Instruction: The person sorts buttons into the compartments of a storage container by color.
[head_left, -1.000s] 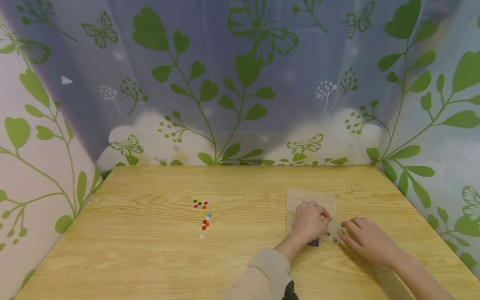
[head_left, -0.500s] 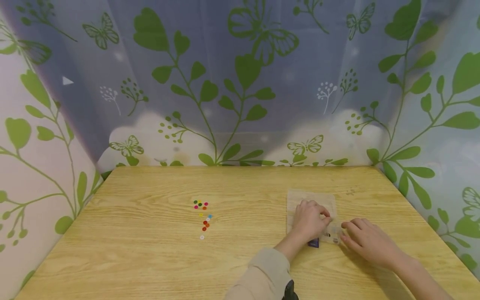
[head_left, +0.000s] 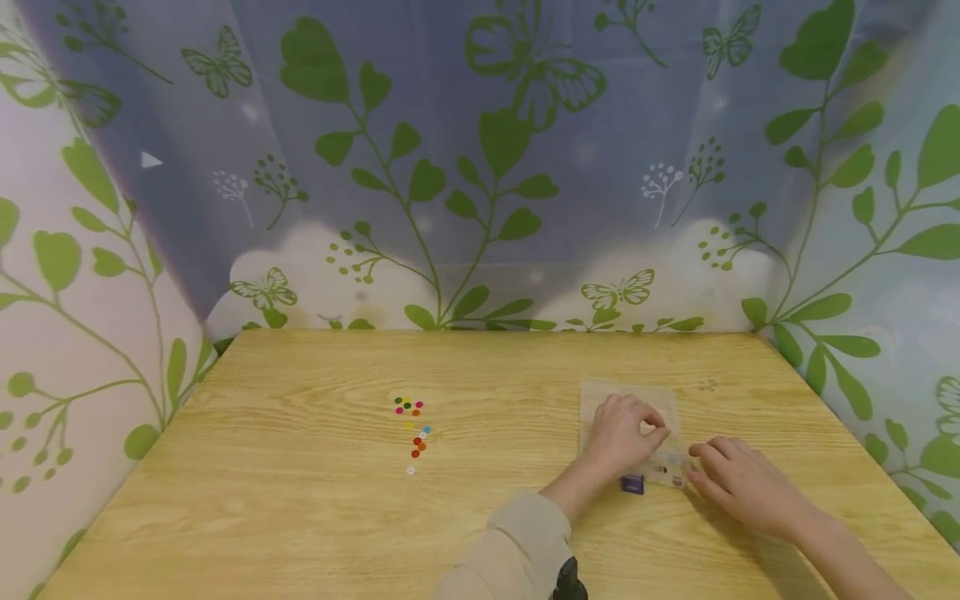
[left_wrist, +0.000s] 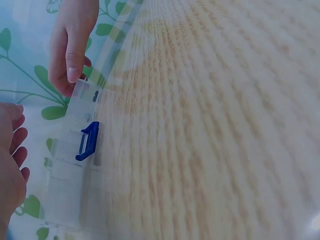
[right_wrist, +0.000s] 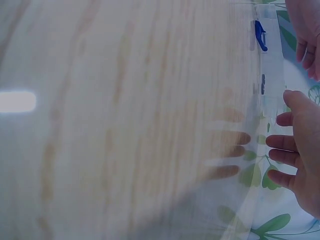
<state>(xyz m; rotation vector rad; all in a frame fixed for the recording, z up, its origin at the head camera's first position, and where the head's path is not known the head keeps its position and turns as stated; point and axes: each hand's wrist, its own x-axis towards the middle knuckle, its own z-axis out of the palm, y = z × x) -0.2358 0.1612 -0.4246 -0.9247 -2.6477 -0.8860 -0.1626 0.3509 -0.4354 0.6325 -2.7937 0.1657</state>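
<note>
A clear plastic compartment box (head_left: 603, 390) lies on the right part of the table, its blue latch (head_left: 632, 484) facing the person. Over it hovers my left hand (head_left: 618, 429), thumb and index fingertips brought together; whether a small thing sits between them is too small to tell. At the box's right edge my right hand (head_left: 746, 487) rests with loosely bent fingers, the thumb close to the front corner. The right wrist view shows those right fingers (right_wrist: 282, 142) spread and holding nothing. Small dark pieces (head_left: 663, 469) show in the box's front right part.
Several small round coloured discs (head_left: 417, 442), like buttons, lie scattered left of the box on the wooden table (head_left: 262, 467). Faint translucent bits (head_left: 707, 384) lie beyond the box's right back corner. A leaf-patterned curtain (head_left: 420, 208) borders the table's back and sides.
My left hand has risen slightly from the box, with thumb and index still together, and more of the blue latch shows. The right hand stays put. The head view has shifted slightly.
</note>
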